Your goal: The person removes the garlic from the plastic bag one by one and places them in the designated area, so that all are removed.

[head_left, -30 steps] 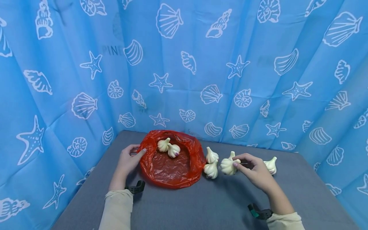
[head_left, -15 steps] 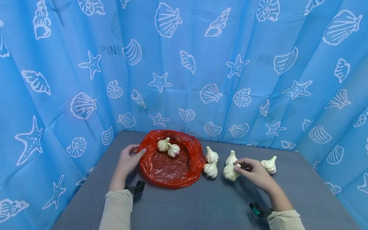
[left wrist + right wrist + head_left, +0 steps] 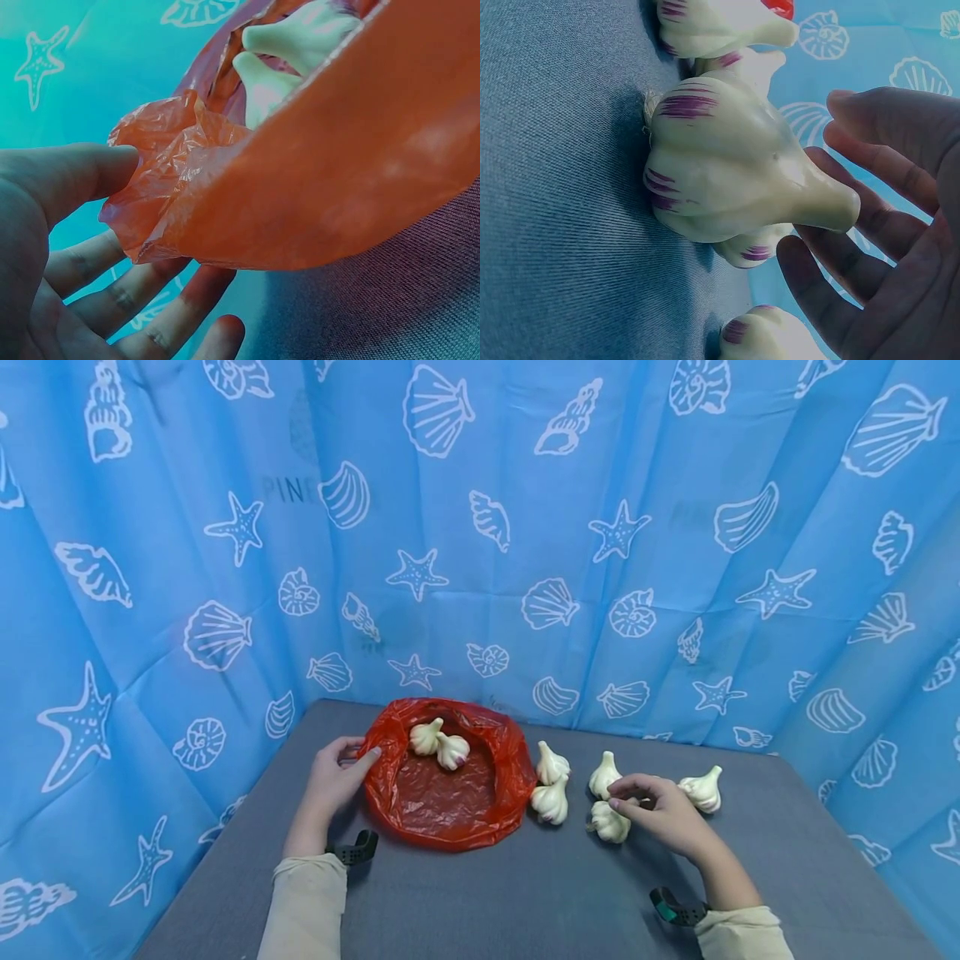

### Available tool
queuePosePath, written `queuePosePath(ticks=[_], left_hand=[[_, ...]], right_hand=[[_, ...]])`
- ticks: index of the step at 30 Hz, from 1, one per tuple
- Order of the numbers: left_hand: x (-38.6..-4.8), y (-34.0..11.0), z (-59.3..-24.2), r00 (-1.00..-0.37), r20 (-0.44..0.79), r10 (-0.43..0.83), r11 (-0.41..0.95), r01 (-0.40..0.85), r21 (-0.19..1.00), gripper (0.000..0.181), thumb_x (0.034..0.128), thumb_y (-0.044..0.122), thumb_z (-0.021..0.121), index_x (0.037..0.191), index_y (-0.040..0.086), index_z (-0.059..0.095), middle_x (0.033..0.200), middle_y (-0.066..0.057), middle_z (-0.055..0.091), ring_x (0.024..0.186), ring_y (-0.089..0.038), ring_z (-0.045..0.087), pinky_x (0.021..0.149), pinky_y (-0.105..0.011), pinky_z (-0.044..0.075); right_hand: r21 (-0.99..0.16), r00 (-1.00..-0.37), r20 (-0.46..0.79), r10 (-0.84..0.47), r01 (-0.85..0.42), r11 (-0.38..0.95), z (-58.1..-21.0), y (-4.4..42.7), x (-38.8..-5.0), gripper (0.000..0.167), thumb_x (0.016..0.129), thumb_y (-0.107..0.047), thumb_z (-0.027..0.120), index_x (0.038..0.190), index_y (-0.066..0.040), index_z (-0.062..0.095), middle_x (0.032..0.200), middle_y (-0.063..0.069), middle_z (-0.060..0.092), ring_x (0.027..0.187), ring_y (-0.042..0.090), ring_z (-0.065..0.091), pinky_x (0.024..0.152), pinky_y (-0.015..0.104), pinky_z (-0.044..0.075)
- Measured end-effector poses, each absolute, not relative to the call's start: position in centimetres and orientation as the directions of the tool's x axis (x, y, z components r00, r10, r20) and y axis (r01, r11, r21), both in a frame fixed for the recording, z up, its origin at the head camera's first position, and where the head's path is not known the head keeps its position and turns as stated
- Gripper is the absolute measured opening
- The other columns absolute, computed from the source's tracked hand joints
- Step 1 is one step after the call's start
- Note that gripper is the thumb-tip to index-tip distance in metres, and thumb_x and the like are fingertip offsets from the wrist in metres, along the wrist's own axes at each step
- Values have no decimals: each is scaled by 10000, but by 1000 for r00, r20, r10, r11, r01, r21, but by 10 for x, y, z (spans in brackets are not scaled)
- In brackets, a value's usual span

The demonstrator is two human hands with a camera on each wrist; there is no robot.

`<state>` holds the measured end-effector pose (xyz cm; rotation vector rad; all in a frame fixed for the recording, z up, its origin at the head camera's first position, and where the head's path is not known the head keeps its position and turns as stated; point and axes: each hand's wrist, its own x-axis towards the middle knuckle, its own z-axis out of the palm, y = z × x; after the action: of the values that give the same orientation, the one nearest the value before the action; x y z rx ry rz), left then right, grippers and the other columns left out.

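My left hand [image 3: 341,781] holds the left rim of a red plastic bag [image 3: 517,760], thumb on one side and fingers on the other. The left wrist view shows the crumpled bag edge [image 3: 180,172] between them. Inside the bag lie two garlic bulbs [image 3: 452,752]. My right hand [image 3: 667,818] hovers around the stem of a garlic bulb [image 3: 610,822] on the table, thumb and fingers spread. In the right wrist view this purple-streaked bulb [image 3: 727,157] rests on its side on the cloth, its stem pointing toward the palm.
Behind the near bulb stands another garlic bulb [image 3: 604,775]. Two more, a rear bulb [image 3: 552,763] and a front bulb [image 3: 550,803], sit beside the bag's right side. One garlic bulb [image 3: 702,790] lies right of my right hand. A blue shell-print curtain [image 3: 480,527] borders the grey table [image 3: 480,902].
My right hand has lowered the garlic bulb toward me, set it on the table in front of another bulb and let go of it. The left hand and bag stay put.
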<state>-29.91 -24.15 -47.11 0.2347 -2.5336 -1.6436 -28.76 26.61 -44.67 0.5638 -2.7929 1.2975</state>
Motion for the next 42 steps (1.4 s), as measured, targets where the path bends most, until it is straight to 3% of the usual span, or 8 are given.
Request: queuePosePath(ticks=[10,16,27,31,36,42], left_hand=[[-299,-241,-471,-980,10,-196,406,-72,911,607,1038,444,666,1476,39,556,1398,-226,618,1238,-361,652,1034,-505,590],[-299,-240,-471,-980,16,-197,406,-66,912,597,1038,436,667,1476,45,558,1396,-223,617,1232,-361,652,1019,-494,597],[-300,-238,-472,-978,6,-209,408,-81,909,610,1035,449,668,1481,48,552,1403,-221,605,1240,-373,640,1033,-512,589],[-301,-238,-471,-979,4,-206,402,-81,912,600,1033,440,675,1474,50,561,1391,-216,612,1227,-359,645,1029,-499,591],[-302,-238,-472,-979,7,-201,399,-75,914,599,1029,440,679,1470,50,567,1386,-214,614,1215,-347,648,1012,-484,598],[-302,-239,-474,-981,12,-196,407,-70,911,586,1035,422,674,1471,46,563,1391,-217,615,1222,-357,647,1017,-493,596]], right_hand=[[-702,-947,190,-260,-316,638,-443,264,-288,234,1020,-192,725,1195,-37,743,1141,100,770,1008,84,686,831,294,595],[-686,-944,239,-228,-330,649,-442,265,-287,251,1023,-195,724,1200,-18,736,1135,110,764,1014,-5,655,876,281,606],[-659,-937,303,-174,-338,672,-437,260,-287,235,1020,-198,727,1185,-32,751,1147,110,749,1010,-24,642,873,281,613],[-642,-922,353,-156,-360,677,-434,259,-285,207,1008,-177,741,1162,-39,762,1142,106,747,1033,31,659,856,256,607],[-615,-890,423,-172,-421,667,-430,250,-282,176,998,-156,751,1141,-56,767,1135,73,742,1033,-28,632,877,283,602],[-576,-841,494,-218,-505,643,-423,225,-282,143,991,-155,762,1133,-157,770,1147,14,747,1077,41,644,893,298,575]])
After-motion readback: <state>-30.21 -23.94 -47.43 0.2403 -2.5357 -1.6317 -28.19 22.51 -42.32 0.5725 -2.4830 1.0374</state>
